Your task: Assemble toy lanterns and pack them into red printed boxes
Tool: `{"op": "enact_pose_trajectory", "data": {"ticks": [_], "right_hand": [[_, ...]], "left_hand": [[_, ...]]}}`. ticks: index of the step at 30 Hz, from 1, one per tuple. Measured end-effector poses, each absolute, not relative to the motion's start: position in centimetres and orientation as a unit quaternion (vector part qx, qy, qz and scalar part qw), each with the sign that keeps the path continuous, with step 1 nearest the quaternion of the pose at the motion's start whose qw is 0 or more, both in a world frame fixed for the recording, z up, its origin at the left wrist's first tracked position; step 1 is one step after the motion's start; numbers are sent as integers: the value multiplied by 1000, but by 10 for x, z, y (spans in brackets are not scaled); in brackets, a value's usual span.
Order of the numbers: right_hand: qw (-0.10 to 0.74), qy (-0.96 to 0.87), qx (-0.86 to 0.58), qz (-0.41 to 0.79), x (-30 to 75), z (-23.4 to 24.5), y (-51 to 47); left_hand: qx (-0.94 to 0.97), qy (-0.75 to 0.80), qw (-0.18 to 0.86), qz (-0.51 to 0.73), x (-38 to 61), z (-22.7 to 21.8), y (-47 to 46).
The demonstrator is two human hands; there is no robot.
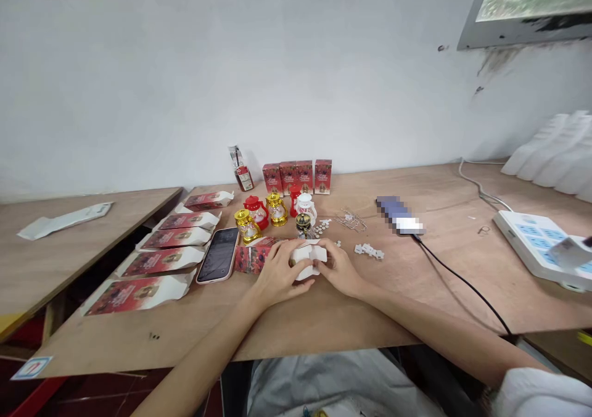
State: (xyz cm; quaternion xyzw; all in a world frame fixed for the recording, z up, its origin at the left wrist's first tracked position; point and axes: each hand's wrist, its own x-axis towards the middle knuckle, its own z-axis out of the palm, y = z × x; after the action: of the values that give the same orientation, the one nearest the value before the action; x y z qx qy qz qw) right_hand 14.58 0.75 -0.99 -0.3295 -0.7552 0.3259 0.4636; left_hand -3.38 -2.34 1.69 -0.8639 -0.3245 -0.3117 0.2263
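Between both hands is a small cardboard box (303, 255), its white flaps turned toward me. My left hand (283, 271) grips it from the left, thumb on the near flap. On the other side, the fingers of my right hand (341, 270) are closed on the right flaps. The far side of this box is hidden. Just left of my left hand lies a red printed box (250, 259). Beyond my hands stand small lanterns: a black one (303, 226), a white one (306, 205), gold ones (276, 210) and red ones (253, 210).
Flattened red cartons (139, 295) lie in a column at left, next to a phone (219, 255). Closed red boxes (304, 177) stand by the wall with a drink bottle (243, 176). Wire pieces (351, 219), white plastic parts (369, 251), a cabled device (398, 214) and a power strip (539, 244) lie rightward.
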Motion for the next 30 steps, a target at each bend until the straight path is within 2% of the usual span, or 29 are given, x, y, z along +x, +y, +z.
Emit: {"op": "enact_pose_trajectory", "data": {"ticks": [8,13,16,22,30], "right_hand": [[500,-634,-292,513,146,-4,4],[483,-575,-249,612,147,-5,6],[488,-586,-201,615,150,-8,7],[493,-671,-192,520,151,-3,2],[442,-652,-177,590,147,-1,0]], "left_hand": [[-844,-303,242,-371,-36,19,-24],[-829,-276,246,-420,-37,21,-24],[-823,-268,247,-436,-38,21,-24],[-809,-266,247,-463,-39,22,-22],[-824,-239,247,-451,-40,17,-23]]}}
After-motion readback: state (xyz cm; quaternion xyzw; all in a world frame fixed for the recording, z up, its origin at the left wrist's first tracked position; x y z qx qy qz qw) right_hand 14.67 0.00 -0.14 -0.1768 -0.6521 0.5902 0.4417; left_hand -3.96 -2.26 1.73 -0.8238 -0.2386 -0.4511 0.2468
